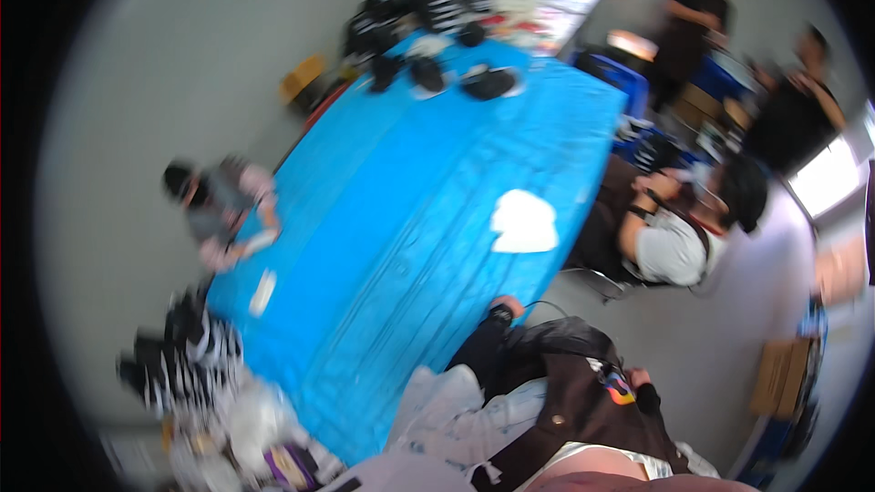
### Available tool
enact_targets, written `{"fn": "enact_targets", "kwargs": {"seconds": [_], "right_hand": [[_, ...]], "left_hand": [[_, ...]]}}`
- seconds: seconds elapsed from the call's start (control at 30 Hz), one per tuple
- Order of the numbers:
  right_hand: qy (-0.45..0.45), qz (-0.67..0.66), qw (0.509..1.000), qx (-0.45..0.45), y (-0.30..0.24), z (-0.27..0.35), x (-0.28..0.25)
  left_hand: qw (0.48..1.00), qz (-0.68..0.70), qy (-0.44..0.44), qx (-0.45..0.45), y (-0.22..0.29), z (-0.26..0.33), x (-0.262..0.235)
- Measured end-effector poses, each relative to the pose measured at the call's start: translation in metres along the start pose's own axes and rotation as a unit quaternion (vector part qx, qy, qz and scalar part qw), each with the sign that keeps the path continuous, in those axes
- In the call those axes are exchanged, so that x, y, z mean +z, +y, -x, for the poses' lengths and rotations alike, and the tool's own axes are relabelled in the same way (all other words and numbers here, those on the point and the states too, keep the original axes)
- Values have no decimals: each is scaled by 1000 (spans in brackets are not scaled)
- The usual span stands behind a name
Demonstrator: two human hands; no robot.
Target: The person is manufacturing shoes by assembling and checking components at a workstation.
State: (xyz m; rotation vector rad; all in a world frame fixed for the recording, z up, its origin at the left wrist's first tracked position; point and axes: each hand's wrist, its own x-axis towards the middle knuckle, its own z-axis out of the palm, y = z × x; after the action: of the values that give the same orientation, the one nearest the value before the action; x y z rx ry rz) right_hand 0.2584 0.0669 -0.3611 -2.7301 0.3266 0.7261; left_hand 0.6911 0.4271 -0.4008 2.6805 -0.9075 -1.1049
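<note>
My left hand [508, 304], below a black cuff, rests by the near right edge of the blue-covered table [392, 191]. Its fingers are blurred. Against the brown apron [583, 401], at its right side, shows my right hand [639, 377], low and away from the table; its fingers are too small and partly hidden to read. Nothing can be made out in either hand. Nearest to my left hand on the table is a white flat piece or pile [524, 221] with a rounded outline.
A person [219, 210] leans at the left table edge near a small white strip [262, 293]. Another sits at the right [674, 228]; two stand behind. Dark rounded items [489, 82] and black-and-white stacks [437, 0] fill the far end. Bags [255, 419] crowd the near left corner.
</note>
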Motion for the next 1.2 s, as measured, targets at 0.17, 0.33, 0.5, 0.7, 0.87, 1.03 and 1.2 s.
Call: {"fn": "enact_targets", "kwargs": {"seconds": [0.17, 0.33, 0.5, 0.7, 0.87, 1.03, 1.2], "right_hand": [[-7, -591, 722, 360, -26, -6, 6], [25, -622, 676, 394, -59, 23, 29], [1, -658, 617, 432, -78, 54, 91], [-71, -757, 535, 367, -61, 77, 186], [-69, -785, 501, 358, -65, 89, 213], [12, -742, 566, 359, -77, 66, 185], [4, -849, 438, 294, -36, 45, 209]], "left_hand": [[992, -71, -97, 40, -14, 15, 0], [991, -73, -88, 74, -28, 6, 1], [993, -19, -120, 10, -35, -4, -6], [988, 100, -98, -64, -10, 21, -25], [992, 45, -120, 18, 5, 10, -33], [991, 91, -79, -65, -15, 20, -30], [985, 109, -95, -95, -4, 23, -31]]}}
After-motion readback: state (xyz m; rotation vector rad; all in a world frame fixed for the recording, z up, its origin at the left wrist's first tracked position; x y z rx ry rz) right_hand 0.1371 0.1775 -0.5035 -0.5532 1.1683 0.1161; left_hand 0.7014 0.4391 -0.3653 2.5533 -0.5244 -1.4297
